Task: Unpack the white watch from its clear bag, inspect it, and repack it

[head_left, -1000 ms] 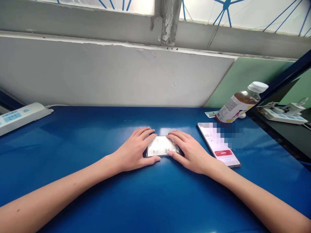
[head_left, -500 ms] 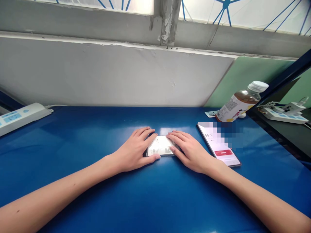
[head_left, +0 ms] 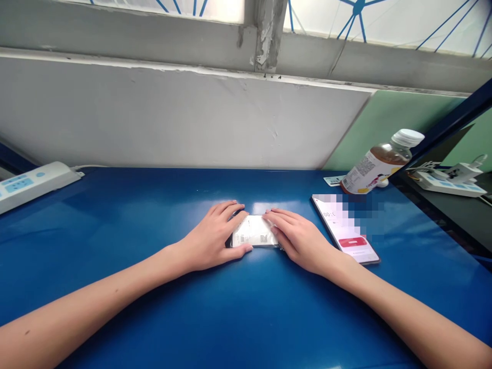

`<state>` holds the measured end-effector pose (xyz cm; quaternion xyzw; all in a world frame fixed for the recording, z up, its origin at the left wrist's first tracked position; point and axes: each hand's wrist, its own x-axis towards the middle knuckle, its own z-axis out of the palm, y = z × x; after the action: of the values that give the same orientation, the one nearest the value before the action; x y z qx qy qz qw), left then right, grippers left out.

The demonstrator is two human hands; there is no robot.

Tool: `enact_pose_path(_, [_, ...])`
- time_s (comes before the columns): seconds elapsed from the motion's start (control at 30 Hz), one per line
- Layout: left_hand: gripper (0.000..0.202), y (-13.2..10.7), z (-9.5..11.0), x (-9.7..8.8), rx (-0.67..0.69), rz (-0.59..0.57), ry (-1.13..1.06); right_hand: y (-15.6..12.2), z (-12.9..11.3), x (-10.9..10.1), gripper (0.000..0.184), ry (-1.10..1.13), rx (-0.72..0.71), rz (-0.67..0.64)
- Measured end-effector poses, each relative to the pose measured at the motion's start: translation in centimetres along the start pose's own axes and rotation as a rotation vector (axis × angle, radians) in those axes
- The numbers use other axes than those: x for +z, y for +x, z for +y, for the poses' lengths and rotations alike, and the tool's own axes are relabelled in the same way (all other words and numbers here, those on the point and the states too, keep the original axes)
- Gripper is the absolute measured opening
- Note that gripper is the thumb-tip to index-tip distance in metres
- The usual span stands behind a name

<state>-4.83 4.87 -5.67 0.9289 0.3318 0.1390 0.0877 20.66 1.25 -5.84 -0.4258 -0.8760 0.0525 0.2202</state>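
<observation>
White labelled packet (head_left: 253,237) lies flat mid-bench (head_left: 154,215), long axis 9-to-3. Left hand (head_left: 209,241) clasps its 9 o'clock end, right hand (head_left: 303,241) its 3 o'clock end, fingers over the top, thumbs on the near edge. Phone (head_left: 348,233) lies near at 3 o'clock; open room at 9 and 6.

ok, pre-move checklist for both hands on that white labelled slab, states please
1. Left hand on the left end of the flat white labelled rectangular slab: ok, fingers on top, thumb at near edge.
2. Right hand covering its right end: ok.
3. Slab lying flat on the glossy blue tabletop: ok.
4. Lit-screen black smartphone apart from the right hand: ok, but close.
5. Clear plastic bottle of brown drink clear of both hands: ok.
6. Firmness of hold: cannot tell.
</observation>
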Motion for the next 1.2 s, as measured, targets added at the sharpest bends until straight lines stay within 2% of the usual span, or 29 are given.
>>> enact_pose_path(0.2, [0.063,-0.03,-0.07,0.03,-0.001,0.005,-0.015,-0.19,0.43,0.55,0.051,-0.014,-0.032,0.002])
enact_pose_path(0.4, [0.065,-0.05,-0.03,-0.01,-0.010,-0.004,-0.009,-0.13,0.38,0.82,0.056,-0.038,-0.052,0.032])
enact_pose_path(0.6, [0.062,-0.05,0.04,-0.07,-0.010,-0.014,0.006,-0.11,0.52,0.89,0.049,-0.031,-0.021,0.016])
enact_pose_path(0.9, [0.056,0.03,0.34,-0.25,-0.020,-0.011,-0.005,0.01,0.50,0.71,0.041,0.108,0.081,-0.004])
enact_pose_path(1.2, [0.056,0.06,0.20,-0.20,-0.017,-0.007,-0.009,0.27,0.93,0.51,0.031,0.295,0.171,0.083])
